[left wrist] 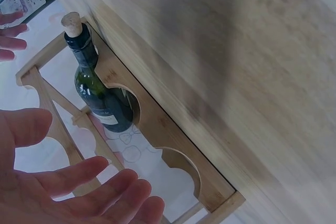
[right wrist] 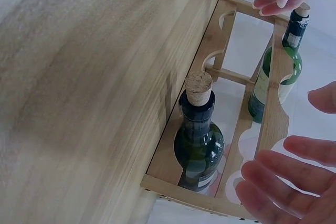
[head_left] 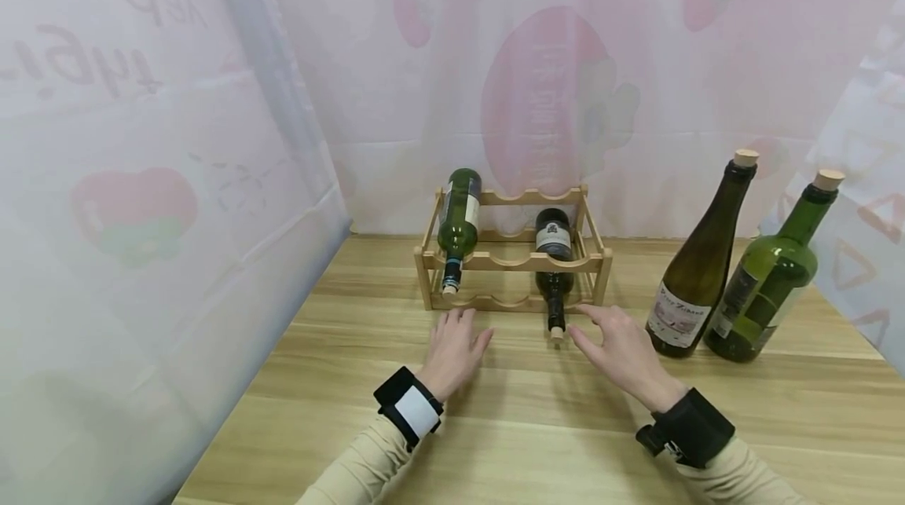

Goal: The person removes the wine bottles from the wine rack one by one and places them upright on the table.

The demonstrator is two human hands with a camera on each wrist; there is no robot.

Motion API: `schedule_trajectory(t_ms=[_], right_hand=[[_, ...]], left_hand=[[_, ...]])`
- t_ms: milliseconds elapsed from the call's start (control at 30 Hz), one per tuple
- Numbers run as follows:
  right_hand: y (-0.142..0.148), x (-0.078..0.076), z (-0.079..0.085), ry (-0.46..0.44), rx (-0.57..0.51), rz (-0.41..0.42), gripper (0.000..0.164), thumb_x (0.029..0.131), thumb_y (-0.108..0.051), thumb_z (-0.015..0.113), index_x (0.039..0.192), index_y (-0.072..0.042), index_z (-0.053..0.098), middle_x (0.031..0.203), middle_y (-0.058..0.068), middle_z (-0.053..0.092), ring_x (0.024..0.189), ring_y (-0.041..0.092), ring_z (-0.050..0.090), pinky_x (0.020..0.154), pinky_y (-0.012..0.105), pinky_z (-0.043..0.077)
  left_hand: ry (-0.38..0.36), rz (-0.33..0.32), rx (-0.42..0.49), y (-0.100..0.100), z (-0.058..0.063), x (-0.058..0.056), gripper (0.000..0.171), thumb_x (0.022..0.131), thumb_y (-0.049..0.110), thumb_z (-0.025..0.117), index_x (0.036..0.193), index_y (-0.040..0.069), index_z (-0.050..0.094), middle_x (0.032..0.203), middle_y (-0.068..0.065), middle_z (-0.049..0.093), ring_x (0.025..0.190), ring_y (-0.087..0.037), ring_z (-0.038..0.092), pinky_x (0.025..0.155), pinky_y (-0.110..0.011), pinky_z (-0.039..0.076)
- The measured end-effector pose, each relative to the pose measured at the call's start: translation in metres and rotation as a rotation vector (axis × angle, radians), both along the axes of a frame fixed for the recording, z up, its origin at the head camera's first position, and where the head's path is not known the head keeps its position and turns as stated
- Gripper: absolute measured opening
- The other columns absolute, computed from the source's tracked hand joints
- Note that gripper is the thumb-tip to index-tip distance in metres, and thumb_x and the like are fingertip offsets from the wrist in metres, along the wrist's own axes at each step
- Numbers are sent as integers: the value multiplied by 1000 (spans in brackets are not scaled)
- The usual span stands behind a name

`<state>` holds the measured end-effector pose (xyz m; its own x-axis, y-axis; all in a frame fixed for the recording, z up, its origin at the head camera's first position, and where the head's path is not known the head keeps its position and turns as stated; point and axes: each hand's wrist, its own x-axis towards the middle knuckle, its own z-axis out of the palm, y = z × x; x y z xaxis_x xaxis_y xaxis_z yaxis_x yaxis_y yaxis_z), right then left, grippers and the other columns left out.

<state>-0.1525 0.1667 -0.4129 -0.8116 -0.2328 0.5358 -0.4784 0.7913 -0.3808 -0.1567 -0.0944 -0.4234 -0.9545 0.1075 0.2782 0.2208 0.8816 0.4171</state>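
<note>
A wooden wine rack point(head_left: 514, 262) stands on the table with two corked bottles lying in it. One green bottle point(head_left: 459, 226) lies on the upper tier at the left, its neck toward me. The darker bottle point(head_left: 555, 277) rests on the lower tier at the right, also neck forward. In front of the rack's left side is my left hand point(head_left: 452, 352), fingers extended and holding nothing. My right hand point(head_left: 622, 352) is beside the lower bottle's cork, thumb and fingers spread, with a small gap to the cork in the right wrist view.
Two corked bottles stand upright to the right of the rack: a brown-green one point(head_left: 696, 269) with a pinkish label and a green one point(head_left: 771, 285) close beside it. Printed curtains hang behind and at the left of the wooden table point(head_left: 509, 426).
</note>
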Motion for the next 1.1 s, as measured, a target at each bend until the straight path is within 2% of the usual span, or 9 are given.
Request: schedule_trajectory(t_ms=[267, 533, 800, 1100], right_hand=[[-2, -2, 2, 28, 3, 10, 34, 87, -25, 70, 114, -4, 68, 106, 17, 72, 89, 30, 66, 68, 45, 56], [-5, -4, 4, 7, 4, 20, 36, 90, -26, 68, 115, -1, 67, 109, 19, 71, 94, 33, 66, 71, 47, 57], [-7, -6, 5, -5, 14, 25, 39, 90, -27, 68, 118, 0, 66, 112, 20, 70, 95, 33, 66, 72, 47, 57], [-8, -9, 9, 1, 21, 37, 40, 90, -27, 67, 118, 1, 65, 112, 20, 69, 99, 35, 66, 76, 49, 57]], left_hand=[[9, 33, -38, -5, 2, -1, 45, 96, 38, 58, 124, 2, 58, 123, -18, 59, 117, -36, 52, 94, -52, 46], [24, 41, -21, -11, 1, -2, 42, 96, 36, 59, 121, 2, 59, 117, -19, 60, 115, -37, 53, 93, -52, 46], [16, 67, -6, -19, 2, -4, 45, 95, 36, 60, 121, -1, 59, 119, -21, 60, 112, -37, 53, 90, -52, 47], [-12, 83, 15, -26, 3, -6, 47, 96, 36, 59, 122, -3, 58, 125, -22, 58, 118, -38, 51, 94, -54, 46]])
